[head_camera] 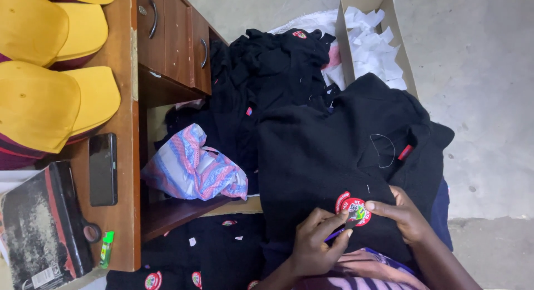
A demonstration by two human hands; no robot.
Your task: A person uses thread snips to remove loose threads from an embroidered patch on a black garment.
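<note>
Round red badge (352, 207) sits on the black sweater (328, 156), lower centre of frame, sweater spread over the person's lap. Right hand (405, 215) pins the badge's right edge, fingers (378, 206) pressed flat on it, not wrapped round anything. Left hand (314, 245) comes in from below, fingers pinched on a small purple-handled tool (340, 231), tip at the badge's lower edge; can't tell if it's a cutter or a needle. A loose loop of thread (384, 148) lies on the sweater above, next to a small red tag (406, 152).

Doing this well, as I judge it: keep the badge flat and taut with the right hand, work the tool tip only at the rim, keep the knit from bunching under it, fingertips off the point.

Around: pile of black clothes (261, 73) upper centre, one showing another badge. Cardboard box (403, 50) of white paper scraps, upper right. Pink-blue striped bag (192, 165) centre left. More black clothes with badges (194, 262) on the floor, bottom. Wooden table (125, 173) at left carries yellow caps (50, 95), a black phone (103, 168), a dark book (39, 223), a tape roll (90, 232) and a green glue stick (106, 248).
</note>
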